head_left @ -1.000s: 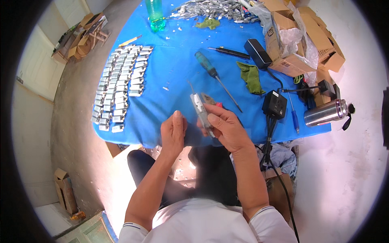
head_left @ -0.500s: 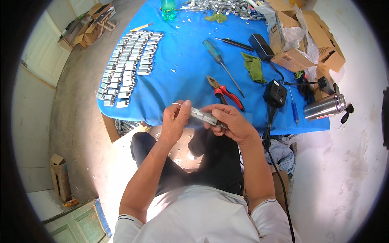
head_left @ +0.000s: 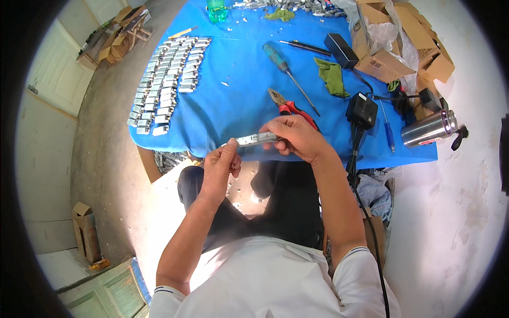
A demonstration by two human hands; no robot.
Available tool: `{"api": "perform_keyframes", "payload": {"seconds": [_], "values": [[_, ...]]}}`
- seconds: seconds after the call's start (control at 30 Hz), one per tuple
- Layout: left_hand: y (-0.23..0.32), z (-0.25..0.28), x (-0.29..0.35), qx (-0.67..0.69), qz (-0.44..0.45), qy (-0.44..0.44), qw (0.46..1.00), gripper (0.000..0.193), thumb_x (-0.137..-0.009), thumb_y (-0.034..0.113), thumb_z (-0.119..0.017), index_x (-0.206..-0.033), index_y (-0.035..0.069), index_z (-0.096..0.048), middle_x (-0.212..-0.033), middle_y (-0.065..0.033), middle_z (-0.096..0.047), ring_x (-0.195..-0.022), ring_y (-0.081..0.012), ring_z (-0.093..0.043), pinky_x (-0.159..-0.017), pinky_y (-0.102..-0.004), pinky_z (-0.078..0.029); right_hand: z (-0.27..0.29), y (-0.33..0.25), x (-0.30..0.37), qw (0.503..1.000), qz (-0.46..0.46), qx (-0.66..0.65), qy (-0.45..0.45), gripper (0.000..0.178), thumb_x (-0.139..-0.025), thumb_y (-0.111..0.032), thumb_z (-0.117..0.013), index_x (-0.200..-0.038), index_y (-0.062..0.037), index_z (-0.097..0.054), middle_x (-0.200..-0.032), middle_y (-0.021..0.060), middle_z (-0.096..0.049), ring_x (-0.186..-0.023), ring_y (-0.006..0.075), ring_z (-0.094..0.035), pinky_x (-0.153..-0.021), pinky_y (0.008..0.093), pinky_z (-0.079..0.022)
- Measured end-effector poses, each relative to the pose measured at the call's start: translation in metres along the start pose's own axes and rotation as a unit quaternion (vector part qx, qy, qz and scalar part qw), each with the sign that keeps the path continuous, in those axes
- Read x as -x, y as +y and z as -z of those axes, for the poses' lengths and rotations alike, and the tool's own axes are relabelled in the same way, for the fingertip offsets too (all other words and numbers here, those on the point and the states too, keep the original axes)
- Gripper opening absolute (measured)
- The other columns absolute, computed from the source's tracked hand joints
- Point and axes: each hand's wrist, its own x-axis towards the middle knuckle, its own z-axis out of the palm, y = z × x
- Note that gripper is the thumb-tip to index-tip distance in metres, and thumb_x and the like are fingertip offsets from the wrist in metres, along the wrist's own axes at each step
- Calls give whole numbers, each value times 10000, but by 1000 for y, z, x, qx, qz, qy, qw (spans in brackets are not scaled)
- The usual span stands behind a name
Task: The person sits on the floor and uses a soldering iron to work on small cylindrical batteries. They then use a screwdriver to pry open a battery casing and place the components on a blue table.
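I'd steady that slim, silver metal strip pinched at its ends between left grip and right grip.

One white short-sleeved shirt, softly creased across the front, each sleeve trimmed near its hem with a narrow dark-blue stripe, is worn with dark trousers, both forearms being left uncovered.
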Motion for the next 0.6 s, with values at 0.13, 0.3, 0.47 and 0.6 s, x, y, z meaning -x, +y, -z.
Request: {"api": "perform_keyframes", "payload": {"seconds": [0.13, 0.3, 0.47, 0.6], "values": [[4, 10, 8, 4, -17, 16, 1000, 468, -950, 394, -537, -607, 85, -461, -563, -26, -455, -487, -108, -428, -494, -248, -326, 1, -7, -3, 999, 10, -17, 27, 299, -960, -253, -538, -977, 29, -634, -745, 78, -638, -520, 39, -479, -441, 184, -364], [7, 28, 9, -20, -14, 39, 999, 424, -959, 376, -493, -646, 97, -428, -586, -22, -415, -516, -133, -410, -496, -261, -339, 6, -19, -2, 999, 39, 16, 20, 284, -933, -241, -578, -942, 34, -643, -740, 101, -648, -496, 56, -479, -435, 195, -373], [3, 26, 9, 4, 37, 39, 999, 434, -958, 419, -463, -671, 94, -439, -591, -25, -431, -522, -141, -425, -516, -272, -349, 4, -22, 2, 995, 53, 75, -24, 279, -919, -216, -609, -933, 60, -645, -740, 141, -649, -507, 68, -496, -445, 198, -398], [2, 17, 7, -7, 39, 19, 999, 446, -955, 451, -459, -700, 85, -463, -607, -41, -470, -533, -141, -441, -524, -271, -358, 3, -23, 2, 995, 28, 93, -34, 256, -906, -192, -603, -911, 59, -648, -729, 135, -650, -503, 72, -492, -446, 197, -393]]}}
